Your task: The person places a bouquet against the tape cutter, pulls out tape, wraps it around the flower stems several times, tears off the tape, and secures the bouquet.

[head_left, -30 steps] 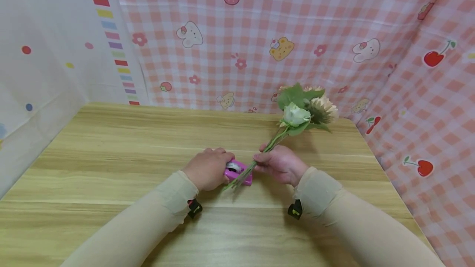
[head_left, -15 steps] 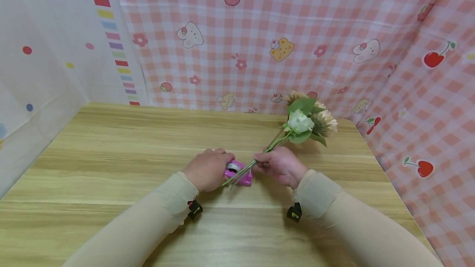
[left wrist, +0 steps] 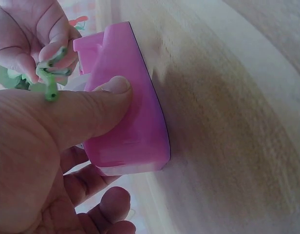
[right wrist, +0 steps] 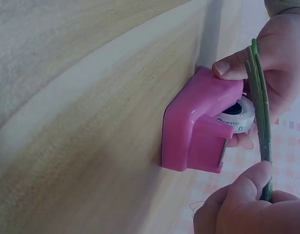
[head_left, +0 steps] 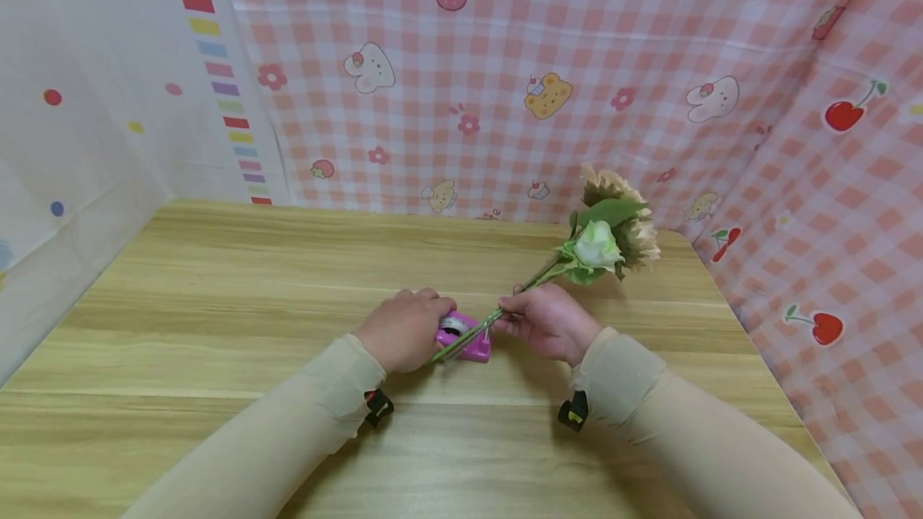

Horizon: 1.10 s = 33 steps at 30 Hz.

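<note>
A pink tape dispenser (right wrist: 189,126) stands on the wooden table, a white tape roll (right wrist: 240,117) in it and a toothed cutter at its front. My left hand (head_left: 405,331) grips its back end; in the left wrist view the thumb (left wrist: 106,105) lies along its side and the fingers reach round the other. My right hand (head_left: 550,323) pinches a small bunch of flowers by the green stems (right wrist: 261,102), between thumb and fingers. The stem ends slant down left, over the dispenser. At the upper right are a white-green rose (head_left: 597,245), leaves and pale peach blooms (head_left: 638,240).
The wood-grain table (head_left: 216,287) reaches back to a pink checked cloth (head_left: 404,126) hung behind it. More checked cloth hangs at the right, and a white dotted cloth (head_left: 86,102) at the left. Each wrist wears a small black device (head_left: 573,411).
The flower heads have swung right and turned as the bunch rotates in my right hand, and its stems lie flatter across the dispenser. My left hand and the dispenser have stayed put.
</note>
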Each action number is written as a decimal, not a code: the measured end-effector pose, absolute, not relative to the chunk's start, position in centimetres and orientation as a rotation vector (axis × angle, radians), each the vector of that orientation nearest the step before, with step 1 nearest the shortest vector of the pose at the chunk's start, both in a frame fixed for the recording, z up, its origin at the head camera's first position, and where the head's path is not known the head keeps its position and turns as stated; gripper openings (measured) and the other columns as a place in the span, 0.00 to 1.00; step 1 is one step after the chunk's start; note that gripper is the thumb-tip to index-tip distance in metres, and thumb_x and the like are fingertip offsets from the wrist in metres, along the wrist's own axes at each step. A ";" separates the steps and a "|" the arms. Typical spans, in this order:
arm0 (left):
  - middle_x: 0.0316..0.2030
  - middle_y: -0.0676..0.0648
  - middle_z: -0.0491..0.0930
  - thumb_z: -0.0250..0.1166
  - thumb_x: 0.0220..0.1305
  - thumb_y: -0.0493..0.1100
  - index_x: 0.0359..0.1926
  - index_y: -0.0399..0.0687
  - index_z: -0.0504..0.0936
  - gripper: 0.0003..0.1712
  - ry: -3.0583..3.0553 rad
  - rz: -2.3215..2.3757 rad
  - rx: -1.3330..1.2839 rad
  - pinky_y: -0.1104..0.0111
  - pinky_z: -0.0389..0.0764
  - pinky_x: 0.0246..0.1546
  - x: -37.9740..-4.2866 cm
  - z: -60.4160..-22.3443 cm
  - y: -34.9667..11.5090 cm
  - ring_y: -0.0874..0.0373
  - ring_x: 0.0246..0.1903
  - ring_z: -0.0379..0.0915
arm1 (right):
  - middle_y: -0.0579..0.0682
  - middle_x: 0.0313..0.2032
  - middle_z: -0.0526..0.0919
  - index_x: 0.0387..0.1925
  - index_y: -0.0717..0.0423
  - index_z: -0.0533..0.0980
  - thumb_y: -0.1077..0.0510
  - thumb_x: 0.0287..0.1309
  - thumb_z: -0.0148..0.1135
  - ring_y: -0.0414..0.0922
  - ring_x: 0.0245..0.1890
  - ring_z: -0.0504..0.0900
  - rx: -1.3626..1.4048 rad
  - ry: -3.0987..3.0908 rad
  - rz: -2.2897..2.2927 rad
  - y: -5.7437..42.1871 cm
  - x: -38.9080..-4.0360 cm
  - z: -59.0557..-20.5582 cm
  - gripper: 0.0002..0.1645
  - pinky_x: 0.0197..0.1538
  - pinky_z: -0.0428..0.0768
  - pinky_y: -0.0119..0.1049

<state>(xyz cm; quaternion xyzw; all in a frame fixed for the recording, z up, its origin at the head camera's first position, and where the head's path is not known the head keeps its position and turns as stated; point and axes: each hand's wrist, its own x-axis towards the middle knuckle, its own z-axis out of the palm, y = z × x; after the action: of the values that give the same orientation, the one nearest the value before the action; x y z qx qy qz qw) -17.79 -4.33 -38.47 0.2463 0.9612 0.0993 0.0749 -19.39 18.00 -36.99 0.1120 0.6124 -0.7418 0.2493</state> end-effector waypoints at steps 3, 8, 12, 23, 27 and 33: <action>0.67 0.42 0.78 0.72 0.67 0.46 0.71 0.49 0.76 0.33 2.883 0.301 0.739 0.49 0.81 0.63 -17.8 -38.4 -4.3 0.40 0.59 0.78 | 0.50 0.27 0.80 0.24 0.56 0.66 0.71 0.74 0.50 0.42 0.27 0.83 0.304 1.668 -2.032 18.0 -19.4 -37.1 0.19 0.38 0.86 0.29; 0.67 0.42 0.78 0.73 0.66 0.45 0.71 0.49 0.76 0.34 2.881 0.308 0.739 0.49 0.81 0.63 -17.7 -38.4 -4.3 0.40 0.60 0.78 | 0.50 0.27 0.79 0.25 0.56 0.64 0.71 0.75 0.48 0.42 0.27 0.82 0.293 1.641 -2.061 18.0 -19.4 -37.3 0.19 0.38 0.86 0.28; 0.67 0.43 0.79 0.73 0.66 0.44 0.71 0.49 0.76 0.34 2.881 0.312 0.739 0.49 0.81 0.63 -17.7 -38.5 -4.4 0.39 0.59 0.78 | 0.50 0.28 0.79 0.23 0.54 0.63 0.71 0.76 0.46 0.42 0.28 0.82 0.259 1.599 -2.072 18.1 -19.4 -37.4 0.21 0.39 0.86 0.28; 0.66 0.42 0.79 0.72 0.66 0.43 0.71 0.48 0.77 0.33 2.883 0.325 0.748 0.48 0.81 0.64 -17.8 -38.4 -4.4 0.38 0.60 0.78 | 0.50 0.31 0.79 0.30 0.56 0.73 0.63 0.80 0.48 0.42 0.31 0.82 0.252 1.498 -2.123 18.3 -19.4 -37.4 0.17 0.41 0.87 0.29; 0.66 0.42 0.79 0.73 0.66 0.45 0.71 0.47 0.77 0.33 2.884 0.331 0.756 0.48 0.81 0.63 -17.7 -38.4 -4.4 0.38 0.59 0.78 | 0.48 0.31 0.77 0.26 0.52 0.68 0.64 0.80 0.49 0.42 0.30 0.81 0.233 1.498 -2.147 18.3 -19.4 -37.4 0.20 0.39 0.87 0.29; 0.66 0.43 0.79 0.72 0.67 0.47 0.71 0.48 0.77 0.33 2.883 0.328 0.748 0.49 0.82 0.63 -17.7 -38.5 -4.4 0.39 0.59 0.78 | 0.48 0.32 0.78 0.34 0.53 0.65 0.69 0.78 0.49 0.42 0.32 0.83 0.276 1.544 -2.171 18.3 -19.3 -37.7 0.13 0.42 0.89 0.31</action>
<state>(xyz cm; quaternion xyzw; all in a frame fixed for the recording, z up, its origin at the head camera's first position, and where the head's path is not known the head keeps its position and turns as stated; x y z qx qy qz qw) -17.74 -4.39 -38.52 0.2490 0.9596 0.1091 0.0726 -19.28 18.31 -37.74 0.1005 0.5611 -0.7889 0.2296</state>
